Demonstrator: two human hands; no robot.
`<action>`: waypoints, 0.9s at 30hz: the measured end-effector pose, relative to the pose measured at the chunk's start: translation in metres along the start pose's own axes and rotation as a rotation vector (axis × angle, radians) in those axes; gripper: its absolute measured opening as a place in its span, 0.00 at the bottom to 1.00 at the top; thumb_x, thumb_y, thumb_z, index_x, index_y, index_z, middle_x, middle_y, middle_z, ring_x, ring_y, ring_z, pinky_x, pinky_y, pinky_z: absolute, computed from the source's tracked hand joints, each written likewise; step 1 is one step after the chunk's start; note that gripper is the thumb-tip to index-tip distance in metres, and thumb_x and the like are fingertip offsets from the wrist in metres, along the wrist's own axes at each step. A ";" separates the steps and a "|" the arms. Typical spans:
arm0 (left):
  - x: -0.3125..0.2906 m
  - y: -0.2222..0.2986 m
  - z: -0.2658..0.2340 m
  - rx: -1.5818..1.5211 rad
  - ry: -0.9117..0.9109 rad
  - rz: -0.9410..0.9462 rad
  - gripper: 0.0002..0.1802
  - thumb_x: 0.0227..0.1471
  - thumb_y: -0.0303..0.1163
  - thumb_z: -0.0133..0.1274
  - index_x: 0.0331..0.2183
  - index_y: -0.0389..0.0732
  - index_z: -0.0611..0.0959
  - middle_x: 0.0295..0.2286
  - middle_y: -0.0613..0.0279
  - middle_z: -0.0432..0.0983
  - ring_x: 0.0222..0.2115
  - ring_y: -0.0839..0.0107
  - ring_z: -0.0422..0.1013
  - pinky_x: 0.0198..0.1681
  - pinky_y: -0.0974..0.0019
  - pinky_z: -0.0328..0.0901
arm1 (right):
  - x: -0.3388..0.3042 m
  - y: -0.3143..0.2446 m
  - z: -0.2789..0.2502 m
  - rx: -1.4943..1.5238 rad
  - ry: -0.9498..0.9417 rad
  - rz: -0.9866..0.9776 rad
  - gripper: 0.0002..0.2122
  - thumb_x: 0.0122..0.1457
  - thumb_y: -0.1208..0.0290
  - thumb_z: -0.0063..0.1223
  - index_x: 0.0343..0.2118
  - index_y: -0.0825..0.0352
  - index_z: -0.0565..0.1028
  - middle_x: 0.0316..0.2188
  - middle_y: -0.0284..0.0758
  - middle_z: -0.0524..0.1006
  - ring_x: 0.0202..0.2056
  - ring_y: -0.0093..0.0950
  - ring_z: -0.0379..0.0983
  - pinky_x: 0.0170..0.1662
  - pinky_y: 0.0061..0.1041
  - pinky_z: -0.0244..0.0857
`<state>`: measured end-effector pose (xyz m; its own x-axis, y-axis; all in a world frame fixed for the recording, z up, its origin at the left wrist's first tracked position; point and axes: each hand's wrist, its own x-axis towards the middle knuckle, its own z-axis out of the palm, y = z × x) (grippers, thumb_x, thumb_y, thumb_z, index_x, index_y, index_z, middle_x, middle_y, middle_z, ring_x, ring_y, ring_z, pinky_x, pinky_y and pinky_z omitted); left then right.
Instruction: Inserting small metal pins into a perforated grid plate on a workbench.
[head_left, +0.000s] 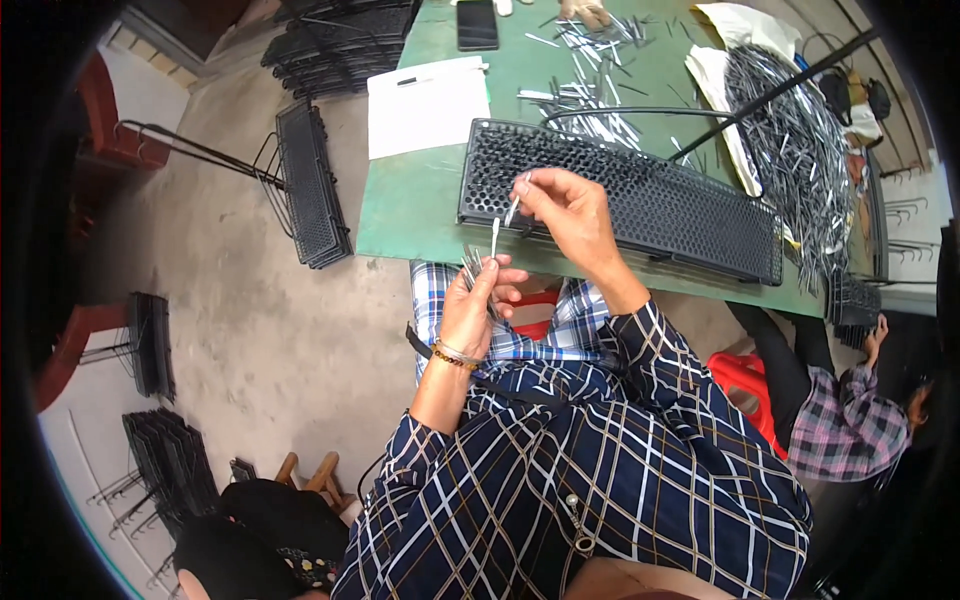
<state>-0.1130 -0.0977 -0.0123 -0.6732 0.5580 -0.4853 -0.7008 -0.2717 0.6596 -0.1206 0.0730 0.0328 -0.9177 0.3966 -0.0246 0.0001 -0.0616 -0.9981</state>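
Observation:
My left hand (pixel 474 310) is closed around a small bunch of thin metal pieces (pixel 472 262), just off the table's near edge. One pale, slim piece (pixel 495 238) sticks up past the thumb. Thumb and fingertips of my right hand (pixel 578 215) pinch a similar slender silvery piece (pixel 512 210) over the near left part of a black perforated rack (pixel 690 205). Rows of small round holes cover this rack, and dark bits stand in many holes at its left end. Exactly what kind of metal piece these are, I cannot make out.
Loose metal pieces (pixel 600 125) are strewn over the green table (pixel 400 215). A large heap of them (pixel 790 140) spills from a white sack at right. Paper with a pen (pixel 425 100) and a phone (pixel 477 25) lie at left. Another person (pixel 850 420) sits at right.

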 end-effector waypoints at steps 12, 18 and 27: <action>-0.005 0.004 -0.015 -0.060 0.020 -0.007 0.13 0.58 0.37 0.44 0.39 0.38 0.74 0.30 0.56 0.77 0.23 0.78 0.70 0.21 0.77 0.64 | 0.032 0.023 0.029 -0.692 0.099 -0.611 0.08 0.49 0.73 0.59 0.33 0.67 0.78 0.29 0.34 0.79 0.31 0.26 0.74 0.37 0.24 0.63; -0.004 0.003 -0.019 -0.052 0.017 -0.023 0.13 0.58 0.37 0.44 0.39 0.39 0.75 0.30 0.57 0.77 0.23 0.79 0.70 0.21 0.77 0.64 | 0.027 0.026 0.032 -0.714 0.098 -0.573 0.06 0.48 0.73 0.59 0.30 0.65 0.78 0.27 0.33 0.78 0.31 0.28 0.71 0.41 0.27 0.60; -0.004 0.002 -0.017 -0.054 0.017 -0.028 0.12 0.58 0.36 0.44 0.39 0.39 0.75 0.30 0.58 0.77 0.23 0.79 0.70 0.21 0.77 0.64 | 0.025 0.031 0.031 -0.902 0.082 -0.746 0.06 0.46 0.69 0.60 0.27 0.63 0.78 0.35 0.31 0.75 0.40 0.32 0.66 0.44 0.32 0.55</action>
<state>-0.1153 -0.1141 -0.0193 -0.6569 0.5527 -0.5129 -0.7307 -0.2989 0.6138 -0.1560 0.0532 0.0029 -0.7811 0.1196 0.6128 -0.2153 0.8697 -0.4441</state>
